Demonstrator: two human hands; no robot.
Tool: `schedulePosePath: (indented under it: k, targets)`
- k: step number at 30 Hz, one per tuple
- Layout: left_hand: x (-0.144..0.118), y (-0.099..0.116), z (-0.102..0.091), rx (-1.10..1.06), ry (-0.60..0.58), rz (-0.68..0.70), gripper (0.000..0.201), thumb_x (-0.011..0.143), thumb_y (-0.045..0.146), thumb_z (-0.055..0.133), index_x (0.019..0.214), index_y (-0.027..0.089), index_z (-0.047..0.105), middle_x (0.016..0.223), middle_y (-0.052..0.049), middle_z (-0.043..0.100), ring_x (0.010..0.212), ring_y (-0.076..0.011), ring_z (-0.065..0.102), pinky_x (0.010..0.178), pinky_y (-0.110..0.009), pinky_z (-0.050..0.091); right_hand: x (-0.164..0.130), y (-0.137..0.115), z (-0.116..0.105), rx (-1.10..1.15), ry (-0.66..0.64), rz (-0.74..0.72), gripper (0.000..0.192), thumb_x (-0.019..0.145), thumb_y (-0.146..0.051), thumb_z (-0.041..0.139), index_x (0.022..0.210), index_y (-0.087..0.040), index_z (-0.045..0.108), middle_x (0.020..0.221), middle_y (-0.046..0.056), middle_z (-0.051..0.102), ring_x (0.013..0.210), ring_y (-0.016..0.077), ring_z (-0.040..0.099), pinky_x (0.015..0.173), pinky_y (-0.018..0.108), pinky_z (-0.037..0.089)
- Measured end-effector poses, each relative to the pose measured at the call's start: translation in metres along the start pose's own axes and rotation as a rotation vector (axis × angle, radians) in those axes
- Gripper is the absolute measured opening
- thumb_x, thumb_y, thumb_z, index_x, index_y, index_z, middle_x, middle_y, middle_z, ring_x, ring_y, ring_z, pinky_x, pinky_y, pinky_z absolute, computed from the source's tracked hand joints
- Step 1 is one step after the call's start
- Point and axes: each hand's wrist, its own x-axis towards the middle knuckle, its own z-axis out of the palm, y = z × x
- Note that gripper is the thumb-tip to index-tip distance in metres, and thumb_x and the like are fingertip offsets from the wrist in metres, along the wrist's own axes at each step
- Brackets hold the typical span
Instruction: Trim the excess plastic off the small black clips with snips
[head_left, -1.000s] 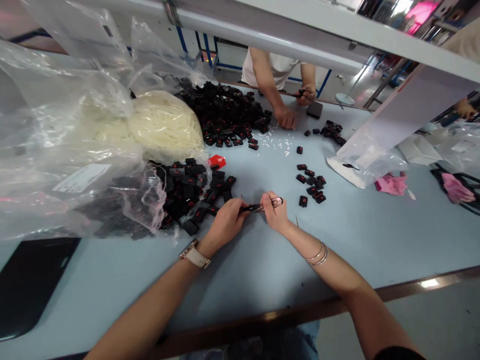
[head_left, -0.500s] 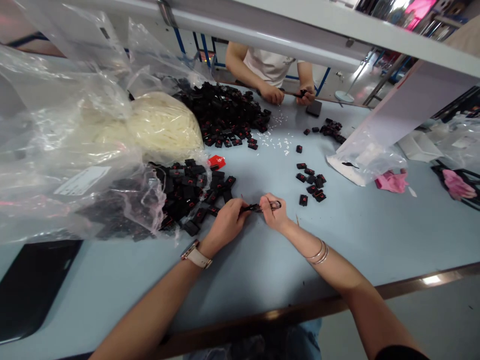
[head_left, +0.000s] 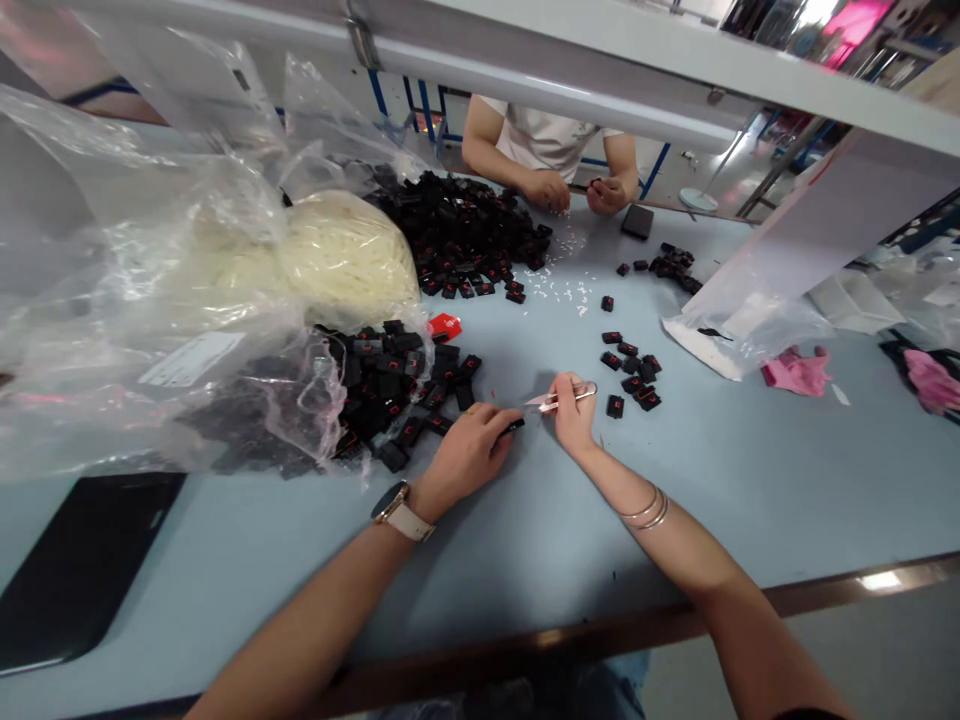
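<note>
Head view: both hands over light blue surface (head_left: 525, 540)
Left hand (head_left: 465, 455): grip clamped on small black piece (head_left: 514, 427)
Right hand (head_left: 574, 412): grip clamped on metal tweezers (head_left: 559, 398)

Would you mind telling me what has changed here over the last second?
The right hand has drawn its tweezers away from the small black part, which the left hand still pinches. Across the table, a co-worker's hands have come closer together. The piles and bags have stayed put.

Left hand (head_left: 469, 455) hides most of black piece (head_left: 516, 426).
</note>
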Motion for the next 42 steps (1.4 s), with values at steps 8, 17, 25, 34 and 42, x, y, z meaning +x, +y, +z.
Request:
schedulePosePath:
  k: [8, 17, 25, 34, 42]
  targets:
    - [0.0, 0.007, -0.01, 0.262, 0.029, -0.083, 0.019, 0.09, 0.018, 0.047, 0.091, 0.019, 0.066, 0.115, -0.015, 0.06, 0.112, -0.0319, 0.052, 0.09, -0.05, 0.042, 0.007, -0.001, 0.001, 0.135, 0.043, 0.13, 0.049, 0.077, -0.064, 0.053, 0.058, -0.021, 0.042, 0.043, -0.007, 0.039, 0.035, 0.0063, 0.038, 0.036, 0.02, 0.029]
    - [-0.002, -0.002, -0.008, 0.308, 0.086, -0.096, 0.028, 0.087, 0.008, 0.044, 0.103, 0.018, 0.064, 0.131, -0.017, 0.054, 0.127, -0.033, 0.043, 0.098, -0.053, 0.039, 0.009, -0.001, 0.001, 0.116, 0.016, 0.139, 0.053, 0.075, -0.07, 0.052, 0.056, -0.021, 0.044, 0.04, -0.006, 0.04, 0.034, 0.007, 0.038, 0.036, 0.02, 0.029]
    - [-0.002, -0.004, 0.002, 0.182, -0.023, 0.013, 0.026, 0.088, 0.01, 0.042, 0.1, 0.016, 0.065, 0.116, -0.016, 0.063, 0.114, -0.0299, 0.055, 0.094, -0.048, 0.046, 0.006, 0.001, -0.003, -0.011, -0.164, 0.095, 0.065, 0.079, -0.078, 0.034, 0.051, -0.02, 0.045, 0.037, -0.004, 0.04, 0.036, 0.0084, 0.04, 0.038, 0.021, 0.029]
    - [0.001, 0.004, -0.009, 0.414, 0.122, -0.265, 0.037, 0.085, 0.033, 0.056, 0.117, 0.015, 0.057, 0.135, -0.023, 0.051, 0.128, -0.0412, 0.042, 0.104, -0.07, 0.022, 0.007, 0.004, -0.002, -0.006, -0.18, 0.102, 0.064, 0.079, -0.077, 0.037, 0.053, -0.02, 0.046, 0.037, -0.004, 0.041, 0.036, 0.008, 0.04, 0.038, 0.021, 0.027]
    - [-0.002, -0.002, -0.003, 0.317, 0.004, -0.064, 0.036, 0.089, 0.006, 0.036, 0.111, 0.016, 0.062, 0.116, -0.015, 0.066, 0.11, -0.0283, 0.058, 0.106, -0.057, 0.032, 0.009, 0.0, -0.002, 0.005, -0.182, 0.103, 0.061, 0.077, -0.077, 0.041, 0.053, -0.02, 0.045, 0.04, -0.004, 0.04, 0.037, 0.0081, 0.039, 0.037, 0.021, 0.026]
